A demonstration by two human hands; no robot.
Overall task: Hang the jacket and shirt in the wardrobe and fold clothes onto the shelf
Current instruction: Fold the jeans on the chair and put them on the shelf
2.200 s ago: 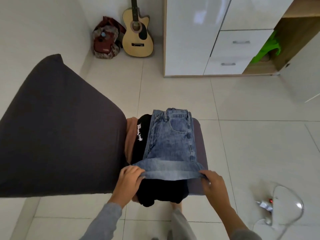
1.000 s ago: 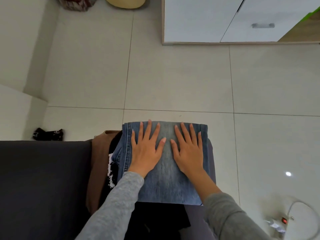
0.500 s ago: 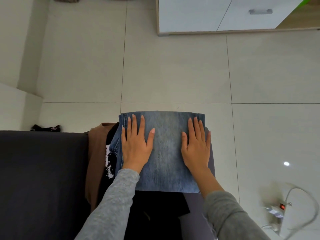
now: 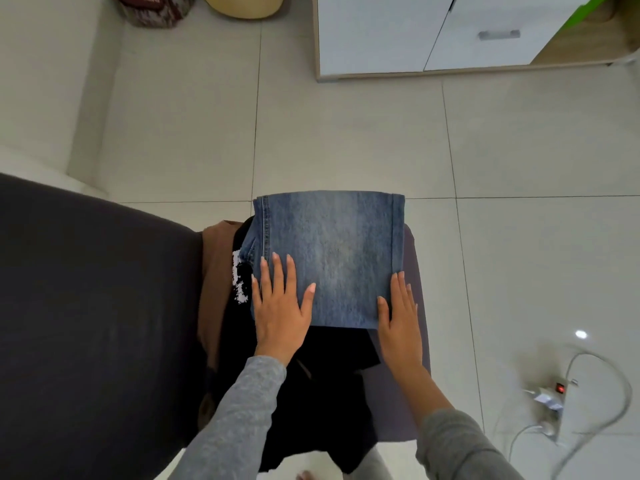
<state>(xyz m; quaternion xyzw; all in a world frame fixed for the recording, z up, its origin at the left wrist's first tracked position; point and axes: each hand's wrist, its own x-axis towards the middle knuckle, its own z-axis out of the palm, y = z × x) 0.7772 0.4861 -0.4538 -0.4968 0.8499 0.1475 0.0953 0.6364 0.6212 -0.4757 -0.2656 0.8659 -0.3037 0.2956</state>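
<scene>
Folded blue jeans (image 4: pixel 332 251) lie as a neat rectangle on a pile of clothes on a grey seat. My left hand (image 4: pixel 280 306) rests flat on the jeans' near left corner, fingers straight. At the near right edge, my right hand (image 4: pixel 400 317) lies flat and straight against the jeans. Under the jeans are a black garment with white print (image 4: pixel 311 393) and a brown garment (image 4: pixel 216 271). The white wardrobe (image 4: pixel 433 32) stands at the top right.
A dark grey sofa cushion (image 4: pixel 90 323) fills the left. A power strip with white cables (image 4: pixel 554 400) lies on the tiled floor at the right. A guitar body (image 4: pixel 242 5) and a red bag (image 4: pixel 152 8) stand against the far wall.
The jeans were folded over from the hem into a compact rectangle. Both hands pressed its middle, spread apart, then slid back toward me to the near corners.
</scene>
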